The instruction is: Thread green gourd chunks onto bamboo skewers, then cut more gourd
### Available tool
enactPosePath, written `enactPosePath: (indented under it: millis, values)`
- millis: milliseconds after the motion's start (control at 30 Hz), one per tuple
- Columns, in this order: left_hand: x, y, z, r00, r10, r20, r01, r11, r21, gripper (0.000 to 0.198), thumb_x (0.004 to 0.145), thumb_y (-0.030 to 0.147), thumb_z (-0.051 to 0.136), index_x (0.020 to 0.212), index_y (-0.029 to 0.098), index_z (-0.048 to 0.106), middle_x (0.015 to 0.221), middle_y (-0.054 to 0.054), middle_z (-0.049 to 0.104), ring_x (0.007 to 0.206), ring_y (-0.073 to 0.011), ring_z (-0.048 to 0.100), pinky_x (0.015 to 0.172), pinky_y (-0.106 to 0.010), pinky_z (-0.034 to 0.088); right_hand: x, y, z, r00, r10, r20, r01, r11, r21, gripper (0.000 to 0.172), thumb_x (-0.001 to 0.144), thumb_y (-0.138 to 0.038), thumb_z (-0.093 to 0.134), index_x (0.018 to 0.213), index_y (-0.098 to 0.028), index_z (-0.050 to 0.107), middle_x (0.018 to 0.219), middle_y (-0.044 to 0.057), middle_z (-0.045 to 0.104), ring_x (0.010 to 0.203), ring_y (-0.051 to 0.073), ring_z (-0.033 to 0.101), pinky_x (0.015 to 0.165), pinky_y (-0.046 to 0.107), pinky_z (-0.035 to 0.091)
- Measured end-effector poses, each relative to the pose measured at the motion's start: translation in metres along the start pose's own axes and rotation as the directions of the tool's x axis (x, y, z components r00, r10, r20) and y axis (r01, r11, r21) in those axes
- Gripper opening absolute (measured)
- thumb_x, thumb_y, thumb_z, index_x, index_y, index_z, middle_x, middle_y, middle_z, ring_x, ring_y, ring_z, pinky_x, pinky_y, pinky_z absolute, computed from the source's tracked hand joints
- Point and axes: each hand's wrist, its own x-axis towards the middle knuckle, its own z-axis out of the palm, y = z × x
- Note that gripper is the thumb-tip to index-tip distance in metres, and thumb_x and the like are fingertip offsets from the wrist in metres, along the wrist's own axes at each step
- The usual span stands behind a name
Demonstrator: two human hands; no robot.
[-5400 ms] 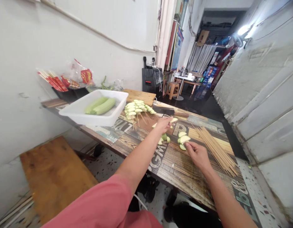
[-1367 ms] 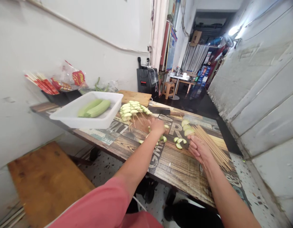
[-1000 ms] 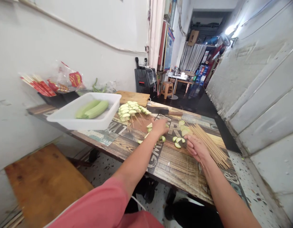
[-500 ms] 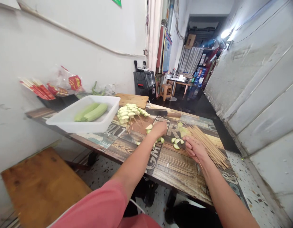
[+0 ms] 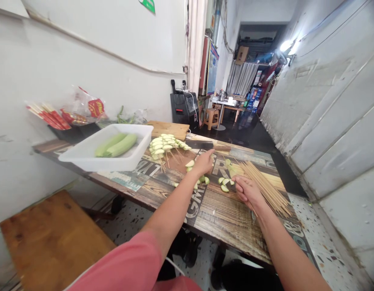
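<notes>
My right hand (image 5: pixel 247 191) is closed on a thin wooden skewer (image 5: pixel 254 210), whose lower end shows below my fingers. Pale green zucchini slices (image 5: pixel 229 165) sit in a row just past its fingertips, seemingly on that skewer. My left hand (image 5: pixel 204 162) reaches over loose cut zucchini pieces (image 5: pixel 189 163), its index finger stretched out; its other fingers are partly hidden, and I cannot make out a piece in them. More cut pieces (image 5: pixel 225 188) lie between both hands. A bundle of bare skewers (image 5: pixel 265 188) rests to the right of my right hand.
Filled zucchini skewers (image 5: pixel 165 144) are piled at the table's back, near a knife (image 5: pixel 201 144) and a wooden board (image 5: pixel 168 128). A white plastic tub (image 5: pixel 129 162) with two whole zucchini (image 5: pixel 121 144) stands left. Behind it are packaged chopsticks (image 5: pixel 50 117). A wooden stool (image 5: pixel 56 238) is lower left.
My left hand has shifted slightly upward, and its index finger now stretches out farther. The right hand stays almost in place, while the slices beyond it have turned a little.
</notes>
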Motion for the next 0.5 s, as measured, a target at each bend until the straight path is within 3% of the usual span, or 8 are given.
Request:
enactPosePath:
  millis: [67, 133, 167, 233, 300, 367, 433, 500]
  values:
    - [0.005, -0.003, 0.003, 0.994, -0.042, -0.104, 0.015, 0.969, -0.245, 0.046, 0.082, 0.012, 0.045, 0.127, 0.018, 0.051, 0.129, -0.008, 0.056, 0.118, -0.0179, 0.051, 0.105, -0.032, 0.034, 0.0, 0.001, 0.001, 0.999, -0.042, -0.025, 0.04, 0.996, -0.076, 0.035, 0.07, -0.05, 0.066, 0.08, -0.017, 0.06, 0.043, -0.011, 0.037, 0.026, 0.001, 0.022, 0.028, 0.015, 0.013]
    - [0.009, -0.002, 0.003, 0.973, -0.175, -0.15, 0.068, 0.84, -0.538, 0.043, 0.081, 0.01, 0.046, 0.123, 0.016, 0.053, 0.123, -0.009, 0.059, 0.111, -0.0179, 0.056, 0.103, -0.035, 0.038, 0.0, 0.004, 0.003, 0.992, -0.113, -0.059, 0.098, 0.972, -0.211, 0.035, 0.073, -0.051, 0.063, 0.08, -0.017, 0.062, 0.042, -0.01, 0.037, 0.027, 0.002, 0.022, 0.029, 0.017, 0.013]
    - [0.01, 0.0, 0.001, 0.957, -0.259, -0.131, 0.101, 0.721, -0.685, 0.042, 0.081, 0.009, 0.046, 0.122, 0.015, 0.053, 0.118, -0.009, 0.061, 0.105, -0.0175, 0.059, 0.101, -0.036, 0.041, 0.0, 0.006, 0.004, 0.985, -0.156, -0.068, 0.13, 0.949, -0.289, 0.035, 0.074, -0.051, 0.061, 0.081, -0.017, 0.063, 0.042, -0.009, 0.038, 0.029, 0.003, 0.023, 0.029, 0.018, 0.015]
    - [0.012, 0.004, -0.005, 0.92, -0.391, -0.006, 0.164, 0.399, -0.902, 0.041, 0.081, 0.006, 0.046, 0.121, 0.013, 0.052, 0.105, -0.009, 0.065, 0.095, -0.0155, 0.063, 0.096, -0.037, 0.046, 0.001, 0.009, 0.005, 0.967, -0.25, -0.056, 0.203, 0.881, -0.427, 0.033, 0.078, -0.049, 0.057, 0.082, -0.017, 0.065, 0.044, -0.007, 0.04, 0.033, 0.006, 0.03, 0.033, 0.019, 0.021]
    - [0.013, 0.009, -0.012, 0.882, -0.438, 0.173, 0.232, 0.083, -0.969, 0.035, 0.082, 0.004, 0.045, 0.116, 0.009, 0.053, 0.092, -0.01, 0.066, 0.089, -0.0148, 0.065, 0.092, -0.035, 0.05, 0.001, 0.012, 0.005, 0.941, -0.337, -0.022, 0.273, 0.796, -0.541, 0.032, 0.081, -0.046, 0.054, 0.083, -0.017, 0.066, 0.047, -0.004, 0.045, 0.041, 0.009, 0.04, 0.039, 0.021, 0.029]
    - [0.012, 0.012, -0.015, 0.842, -0.444, 0.306, 0.279, -0.126, -0.952, 0.023, 0.085, 0.006, 0.046, 0.105, 0.007, 0.056, 0.085, -0.011, 0.066, 0.088, -0.0161, 0.066, 0.087, -0.032, 0.053, 0.0, 0.014, 0.005, 0.917, -0.399, 0.013, 0.317, 0.707, -0.632, 0.031, 0.083, -0.043, 0.051, 0.084, -0.017, 0.067, 0.053, -0.001, 0.053, 0.049, 0.012, 0.049, 0.046, 0.023, 0.036]
    - [0.012, 0.012, -0.013, 0.818, -0.472, 0.329, 0.259, -0.208, -0.943, 0.014, 0.086, 0.008, 0.048, 0.095, 0.008, 0.057, 0.086, -0.012, 0.066, 0.088, -0.0174, 0.066, 0.085, -0.031, 0.054, -0.001, 0.015, 0.005, 0.9, -0.435, 0.038, 0.336, 0.634, -0.697, 0.031, 0.085, -0.042, 0.049, 0.085, -0.017, 0.067, 0.062, 0.002, 0.061, 0.059, 0.016, 0.056, 0.053, 0.025, 0.04]
    - [0.013, 0.013, -0.009, 0.804, -0.513, 0.301, 0.224, -0.208, -0.952, 0.013, 0.082, 0.002, 0.051, 0.091, 0.009, 0.058, 0.086, -0.011, 0.067, 0.089, -0.0173, 0.066, 0.086, -0.031, 0.054, -0.002, 0.016, 0.006, 0.885, -0.462, 0.054, 0.35, 0.586, -0.731, 0.031, 0.086, -0.041, 0.047, 0.086, -0.018, 0.068, 0.072, 0.004, 0.067, 0.067, 0.019, 0.06, 0.059, 0.026, 0.044]
